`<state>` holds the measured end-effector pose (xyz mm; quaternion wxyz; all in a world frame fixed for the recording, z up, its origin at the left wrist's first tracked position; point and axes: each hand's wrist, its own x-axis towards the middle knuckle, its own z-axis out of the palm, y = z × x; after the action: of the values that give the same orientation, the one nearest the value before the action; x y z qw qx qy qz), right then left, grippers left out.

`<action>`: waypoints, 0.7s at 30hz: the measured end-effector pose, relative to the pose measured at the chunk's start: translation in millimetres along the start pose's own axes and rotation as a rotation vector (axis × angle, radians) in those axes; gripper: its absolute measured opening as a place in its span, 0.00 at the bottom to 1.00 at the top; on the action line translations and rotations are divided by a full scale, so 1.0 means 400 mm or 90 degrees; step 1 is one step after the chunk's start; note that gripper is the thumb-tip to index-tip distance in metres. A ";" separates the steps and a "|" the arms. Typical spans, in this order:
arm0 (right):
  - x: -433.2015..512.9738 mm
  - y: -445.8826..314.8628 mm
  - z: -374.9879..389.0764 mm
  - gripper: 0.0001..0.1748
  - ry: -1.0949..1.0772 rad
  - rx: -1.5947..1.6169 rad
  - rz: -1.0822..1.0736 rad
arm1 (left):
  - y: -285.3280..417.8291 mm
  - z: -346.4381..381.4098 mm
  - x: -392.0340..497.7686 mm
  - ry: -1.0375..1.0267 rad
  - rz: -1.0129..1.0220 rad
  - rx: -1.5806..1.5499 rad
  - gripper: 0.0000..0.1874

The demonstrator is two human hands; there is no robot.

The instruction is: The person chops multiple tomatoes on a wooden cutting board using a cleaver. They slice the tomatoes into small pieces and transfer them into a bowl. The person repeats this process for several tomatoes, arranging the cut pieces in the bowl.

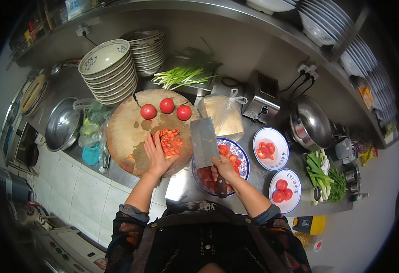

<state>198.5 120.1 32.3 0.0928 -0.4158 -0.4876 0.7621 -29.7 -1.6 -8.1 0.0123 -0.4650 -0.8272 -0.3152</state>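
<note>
My right hand (pixel 224 169) grips the dark handle of a Chinese cleaver (pixel 203 141). The broad blade, flecked with red bits, is between the board and a blue-and-white patterned plate (pixel 245 163), partly covering it. Cut tomato pieces (pixel 233 160) fill the plate. My left hand (pixel 157 157) rests against a pile of chopped tomato (pixel 169 141) on the round wooden chopping board (pixel 121 136), its fingers extended along the pile's left side. Several fingers are apart, and nothing shows in its grip. Three whole tomatoes (pixel 167 105) sit along the board's far side.
Stacked bowls (pixel 112 75) and scallions (pixel 182 75) stand behind the board. At right are a bowl of tomato wedges (pixel 271 134), a bowl of whole tomatoes (pixel 293 184), a toaster (pixel 262 95) and a steel pot (pixel 308 124). A metal basin (pixel 62 124) and bagged greens (pixel 95 117) are left.
</note>
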 end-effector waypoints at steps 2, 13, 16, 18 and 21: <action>0.010 0.019 0.004 0.10 0.013 0.047 0.030 | -0.004 0.020 0.025 -0.014 0.001 -0.005 0.58; 0.106 0.068 0.173 0.11 -0.074 -0.043 0.031 | 0.018 0.078 0.079 0.067 -0.002 -0.169 0.37; 0.104 0.076 0.183 0.11 -0.109 -0.047 0.021 | 0.033 0.067 0.074 0.106 0.034 -0.219 0.35; 0.089 0.079 0.173 0.11 -0.121 -0.061 -0.020 | 0.053 0.054 0.064 0.124 0.058 -0.229 0.36; 0.044 0.079 0.137 0.12 -0.082 -0.154 -0.106 | 0.116 0.049 0.042 0.183 0.093 -0.280 0.35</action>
<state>155.9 77.1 6.5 0.0729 -0.3322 -0.6137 0.7125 2.5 38.7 5.1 0.0511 -0.4656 -0.6929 -0.5481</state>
